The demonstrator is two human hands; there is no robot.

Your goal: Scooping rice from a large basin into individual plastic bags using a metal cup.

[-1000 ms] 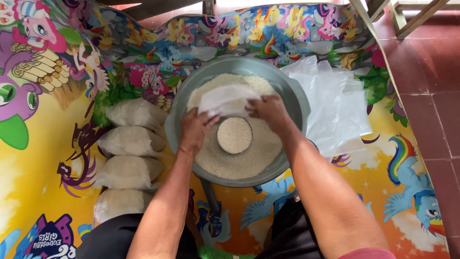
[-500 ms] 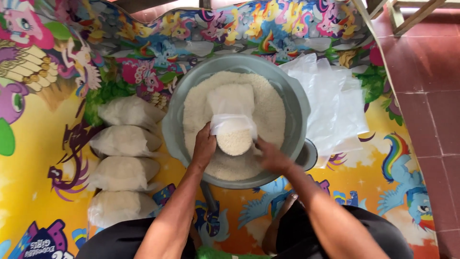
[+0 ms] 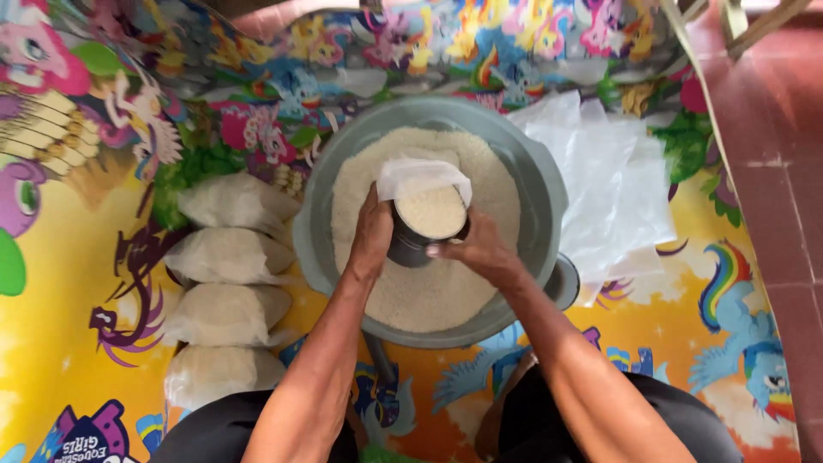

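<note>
White rice, one dark round cup (image 3: pixel 422 242) filled level and lifted clear of the heap, where a moment ago it sat sunk in the grain.

Item: the cup is held over the middle of the wide grey plastic basin of rice (image 3: pixel 549 184); the left hand (image 3: pixel 374 233) is wrapped around its left wall and the right hand (image 3: pixel 477 249) closed on its near right side, thumb to the rim. A thin clear plastic bag (image 3: pixel 420 174) is draped at the cup's far lip, mouth toward it; half a second back it lay flatter on the rice. This reads as a measure drawn and about to be bagged. Left: four filled white rice bags (image 3: pixel 227 257) in a row on the bright cartoon-printed mat (image 3: pixel 51 343). Right: a stack of empty clear bags (image 3: pixel 613 180).
</note>
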